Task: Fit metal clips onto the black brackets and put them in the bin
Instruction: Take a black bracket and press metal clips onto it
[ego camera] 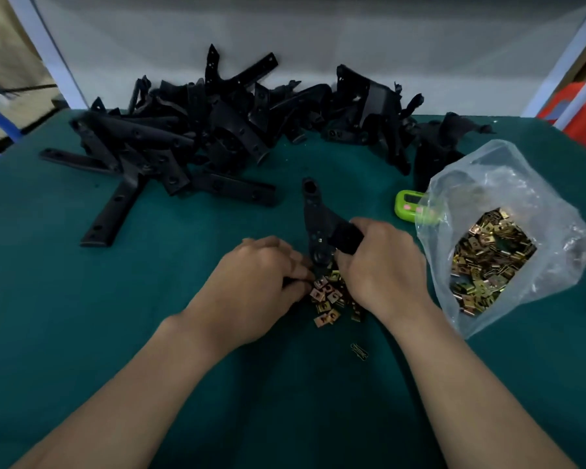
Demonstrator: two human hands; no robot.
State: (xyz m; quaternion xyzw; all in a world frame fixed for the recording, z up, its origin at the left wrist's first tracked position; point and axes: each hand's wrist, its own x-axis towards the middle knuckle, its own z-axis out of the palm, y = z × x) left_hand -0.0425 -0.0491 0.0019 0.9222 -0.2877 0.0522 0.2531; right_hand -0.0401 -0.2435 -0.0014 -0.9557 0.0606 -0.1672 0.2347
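Observation:
My right hand (pixel 383 265) grips a black bracket (pixel 317 218) by one arm, its long end pointing away from me over the green table (pixel 115 299). My left hand (pixel 254 282) is curled at the bracket's near end, fingertips at the small pile of brass-coloured metal clips (pixel 330 297); whether it pinches a clip is hidden. A large heap of black brackets (pixel 217 130) lies across the back of the table.
A clear plastic bag (pixel 508 231) with several metal clips lies open at the right. A small green device (pixel 408 204) sits beside it. One stray clip (pixel 359 351) lies nearer to me. A white wall stands behind the heap.

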